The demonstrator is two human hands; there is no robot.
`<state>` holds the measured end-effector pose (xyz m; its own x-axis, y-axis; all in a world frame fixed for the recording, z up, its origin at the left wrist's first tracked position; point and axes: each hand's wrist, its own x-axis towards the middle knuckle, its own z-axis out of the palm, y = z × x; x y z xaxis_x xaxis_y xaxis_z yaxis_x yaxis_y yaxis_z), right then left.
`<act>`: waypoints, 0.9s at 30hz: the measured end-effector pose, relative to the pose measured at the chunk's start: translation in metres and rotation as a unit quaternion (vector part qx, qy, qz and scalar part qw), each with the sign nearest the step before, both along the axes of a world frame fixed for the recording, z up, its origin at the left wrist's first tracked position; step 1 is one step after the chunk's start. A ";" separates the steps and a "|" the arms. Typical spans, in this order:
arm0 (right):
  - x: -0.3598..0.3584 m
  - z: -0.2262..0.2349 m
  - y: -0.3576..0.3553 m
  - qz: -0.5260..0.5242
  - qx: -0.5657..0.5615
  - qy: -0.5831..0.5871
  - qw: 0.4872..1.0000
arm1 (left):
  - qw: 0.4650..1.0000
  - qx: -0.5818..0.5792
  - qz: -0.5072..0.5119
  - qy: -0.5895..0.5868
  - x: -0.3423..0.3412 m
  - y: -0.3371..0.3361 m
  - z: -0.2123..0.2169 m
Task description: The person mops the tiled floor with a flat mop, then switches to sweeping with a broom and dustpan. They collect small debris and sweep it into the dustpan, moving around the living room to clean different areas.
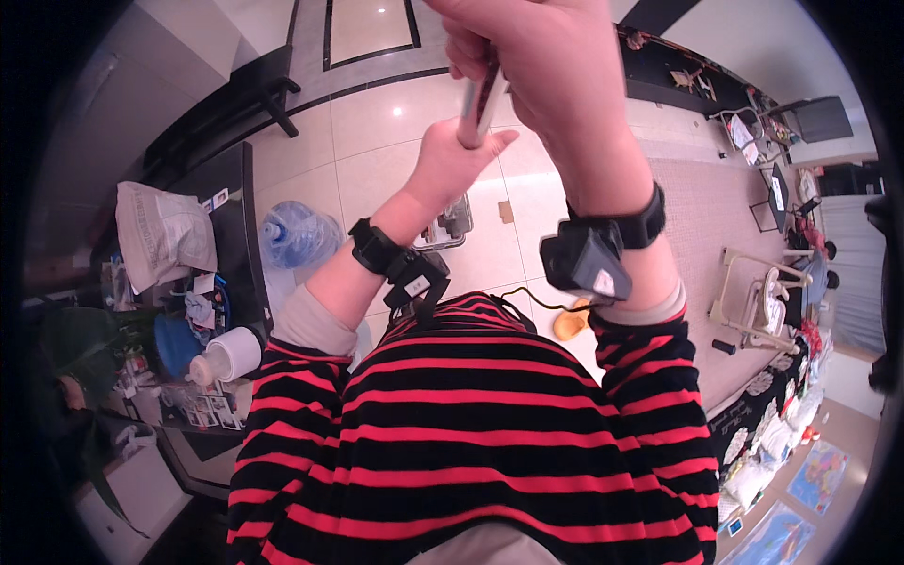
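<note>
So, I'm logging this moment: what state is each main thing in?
Left hand, curled around rod
Right hand, curled around rod
Rod, gripped by both hands, partly hidden
Striped sleeves, pushed back
Wrist straps, fastened
Blue water bottle, on floor; upright or lying unclear
White bag, wrinkled, on dark table

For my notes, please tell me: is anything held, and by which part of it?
A slim, rod-like thing, silvery and dark: left grip at its lower visible end, right grip farther up. Its far end is unseen.
</note>
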<state>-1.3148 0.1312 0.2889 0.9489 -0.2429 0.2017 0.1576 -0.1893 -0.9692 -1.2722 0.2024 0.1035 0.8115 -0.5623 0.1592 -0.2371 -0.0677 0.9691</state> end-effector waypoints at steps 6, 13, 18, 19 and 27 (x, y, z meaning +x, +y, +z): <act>0.027 0.010 0.009 0.020 0.031 -0.032 0.999 | 0.998 -0.064 0.018 -0.011 0.018 0.005 0.006; 0.057 -0.038 -0.004 0.038 -0.017 -0.162 0.986 | 1.000 0.006 0.023 -0.013 0.039 0.009 -0.022; 0.050 -0.128 0.004 0.007 0.032 -0.076 0.997 | 0.947 -0.201 -0.018 0.251 0.055 -0.001 -0.122; 0.050 -0.152 0.004 0.014 0.021 -0.030 0.999 | 0.894 -0.256 -0.019 0.366 0.060 -0.003 -0.141; 0.053 -0.235 0.004 0.062 -0.006 0.020 0.998 | 0.964 -0.129 -0.021 0.233 0.048 0.018 -0.204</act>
<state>-1.2613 0.1355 0.0542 0.9789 -0.1203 0.1649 0.1416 -0.1817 -0.9731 -1.2246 0.2206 -0.1002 0.8064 -0.5862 -0.0779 0.2305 0.1903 0.9543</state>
